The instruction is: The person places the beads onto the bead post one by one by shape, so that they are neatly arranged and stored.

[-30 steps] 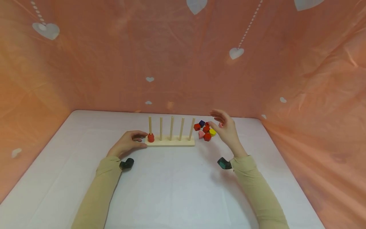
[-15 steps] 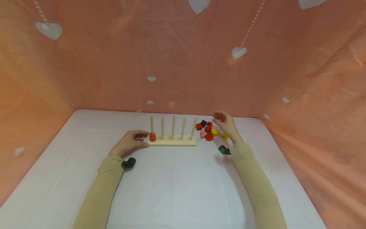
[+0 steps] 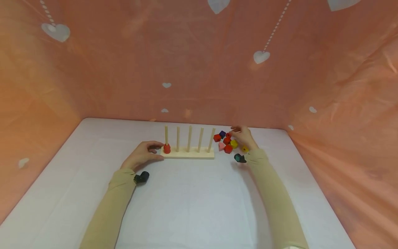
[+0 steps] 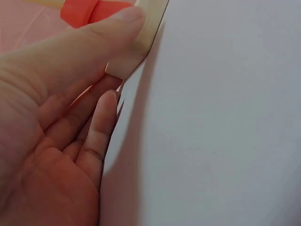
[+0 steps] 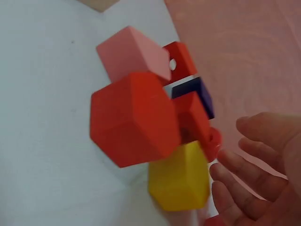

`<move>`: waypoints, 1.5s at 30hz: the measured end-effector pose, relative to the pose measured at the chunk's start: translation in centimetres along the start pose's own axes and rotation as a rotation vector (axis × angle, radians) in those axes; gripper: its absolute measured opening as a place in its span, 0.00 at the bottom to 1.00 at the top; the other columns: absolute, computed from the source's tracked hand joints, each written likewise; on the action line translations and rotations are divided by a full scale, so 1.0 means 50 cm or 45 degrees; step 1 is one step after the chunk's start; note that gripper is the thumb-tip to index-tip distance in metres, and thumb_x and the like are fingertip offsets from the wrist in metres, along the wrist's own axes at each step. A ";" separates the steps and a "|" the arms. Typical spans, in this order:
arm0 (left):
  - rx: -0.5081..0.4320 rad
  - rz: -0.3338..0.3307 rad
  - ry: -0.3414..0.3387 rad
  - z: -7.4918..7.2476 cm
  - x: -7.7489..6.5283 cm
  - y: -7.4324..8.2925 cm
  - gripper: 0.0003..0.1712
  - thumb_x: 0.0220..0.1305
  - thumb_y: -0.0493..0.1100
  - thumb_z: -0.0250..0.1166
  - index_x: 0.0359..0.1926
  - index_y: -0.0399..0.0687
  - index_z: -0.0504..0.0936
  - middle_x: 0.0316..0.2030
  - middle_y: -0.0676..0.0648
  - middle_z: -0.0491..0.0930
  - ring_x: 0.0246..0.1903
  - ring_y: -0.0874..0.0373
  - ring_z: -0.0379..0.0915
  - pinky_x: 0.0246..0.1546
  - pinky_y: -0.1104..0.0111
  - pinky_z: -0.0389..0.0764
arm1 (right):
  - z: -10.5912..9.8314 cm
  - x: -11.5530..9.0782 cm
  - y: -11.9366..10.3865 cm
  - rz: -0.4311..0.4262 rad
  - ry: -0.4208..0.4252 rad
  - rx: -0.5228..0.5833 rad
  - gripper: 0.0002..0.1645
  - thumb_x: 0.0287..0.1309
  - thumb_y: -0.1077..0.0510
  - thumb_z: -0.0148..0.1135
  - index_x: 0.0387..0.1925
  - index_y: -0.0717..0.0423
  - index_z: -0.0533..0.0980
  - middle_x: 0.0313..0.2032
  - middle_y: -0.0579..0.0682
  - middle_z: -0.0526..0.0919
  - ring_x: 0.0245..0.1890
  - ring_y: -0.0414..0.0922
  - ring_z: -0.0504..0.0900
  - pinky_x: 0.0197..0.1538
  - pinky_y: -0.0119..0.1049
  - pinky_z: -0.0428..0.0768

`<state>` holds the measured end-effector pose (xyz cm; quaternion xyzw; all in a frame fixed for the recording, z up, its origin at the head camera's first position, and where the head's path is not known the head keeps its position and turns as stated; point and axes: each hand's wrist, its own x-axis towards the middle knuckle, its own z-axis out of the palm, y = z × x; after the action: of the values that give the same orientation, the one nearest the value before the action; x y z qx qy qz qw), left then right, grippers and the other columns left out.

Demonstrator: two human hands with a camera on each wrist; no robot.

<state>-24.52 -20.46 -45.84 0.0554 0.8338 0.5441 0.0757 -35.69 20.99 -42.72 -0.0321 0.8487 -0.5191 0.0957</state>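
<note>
Here the right hand (image 3: 244, 136) is hovering near the far edge of the bench (image 3: 192, 193), fingers parted, holding nothing; the small red bead (image 3: 228, 135) is lying just left, while the distant left hand (image 3: 143, 154) is pinching the peg rack's (image 3: 189, 155) left end.

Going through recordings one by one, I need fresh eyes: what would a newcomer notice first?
Likely the bright blocks, clustered just right of the pegboard, by the right hand. Next, the red shape low on the leftmost peg, the left hand holding that end. Then the heart-patterned backdrop behind.
</note>
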 end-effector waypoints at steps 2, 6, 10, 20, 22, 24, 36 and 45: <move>0.005 0.012 0.001 0.002 0.000 0.001 0.37 0.46 0.43 0.78 0.58 0.40 0.76 0.56 0.40 0.74 0.46 0.48 0.69 0.47 0.65 0.74 | 0.002 0.002 0.001 0.021 0.005 0.002 0.21 0.67 0.54 0.57 0.57 0.58 0.69 0.54 0.56 0.71 0.52 0.54 0.71 0.47 0.38 0.79; 0.016 0.028 0.011 0.005 0.002 0.003 0.36 0.46 0.42 0.78 0.57 0.40 0.76 0.55 0.40 0.75 0.43 0.48 0.70 0.45 0.65 0.74 | 0.006 0.004 0.004 0.036 0.010 0.005 0.20 0.66 0.57 0.57 0.56 0.61 0.69 0.53 0.58 0.72 0.49 0.53 0.73 0.43 0.33 0.80; 0.053 0.029 0.018 0.007 0.003 0.003 0.36 0.45 0.43 0.79 0.56 0.41 0.77 0.54 0.42 0.76 0.45 0.49 0.70 0.46 0.64 0.73 | 0.007 0.007 0.005 0.019 0.009 -0.018 0.18 0.66 0.59 0.57 0.54 0.64 0.71 0.51 0.60 0.74 0.47 0.54 0.75 0.40 0.32 0.81; 0.054 0.069 -0.015 0.014 -0.010 0.021 0.35 0.40 0.41 0.81 0.53 0.40 0.79 0.51 0.43 0.78 0.49 0.48 0.70 0.53 0.59 0.72 | 0.003 0.017 0.009 0.074 0.000 -0.069 0.18 0.66 0.62 0.56 0.56 0.62 0.70 0.55 0.60 0.71 0.52 0.55 0.72 0.53 0.41 0.78; 0.048 0.073 -0.016 0.013 -0.013 0.018 0.36 0.39 0.42 0.81 0.53 0.40 0.79 0.51 0.43 0.78 0.50 0.48 0.70 0.55 0.58 0.70 | 0.003 0.018 0.011 0.091 -0.006 -0.051 0.18 0.65 0.63 0.57 0.55 0.61 0.71 0.54 0.59 0.72 0.52 0.55 0.72 0.53 0.41 0.78; 0.033 0.071 -0.017 0.012 -0.016 0.015 0.36 0.39 0.43 0.81 0.52 0.40 0.79 0.51 0.43 0.78 0.51 0.48 0.70 0.56 0.57 0.70 | 0.004 0.017 0.011 0.088 -0.006 -0.059 0.17 0.65 0.63 0.57 0.55 0.60 0.72 0.53 0.58 0.72 0.51 0.55 0.72 0.52 0.40 0.78; -0.029 0.043 -0.012 0.014 -0.022 -0.005 0.37 0.37 0.43 0.82 0.52 0.41 0.79 0.52 0.44 0.78 0.56 0.49 0.68 0.61 0.55 0.65 | 0.007 0.015 0.011 0.064 -0.031 -0.074 0.23 0.63 0.52 0.61 0.54 0.60 0.71 0.54 0.58 0.72 0.51 0.55 0.72 0.53 0.41 0.78; -0.017 0.043 0.003 0.014 -0.022 -0.004 0.37 0.37 0.44 0.82 0.52 0.43 0.80 0.51 0.45 0.78 0.54 0.50 0.69 0.60 0.56 0.67 | 0.015 0.028 0.007 0.049 -0.011 -0.112 0.20 0.62 0.52 0.62 0.50 0.62 0.73 0.50 0.59 0.74 0.46 0.54 0.72 0.42 0.35 0.78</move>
<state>-23.29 -20.09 -46.21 0.0682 0.8291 0.5510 0.0658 -36.92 20.30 -43.55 -0.0221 0.8708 -0.4791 0.1080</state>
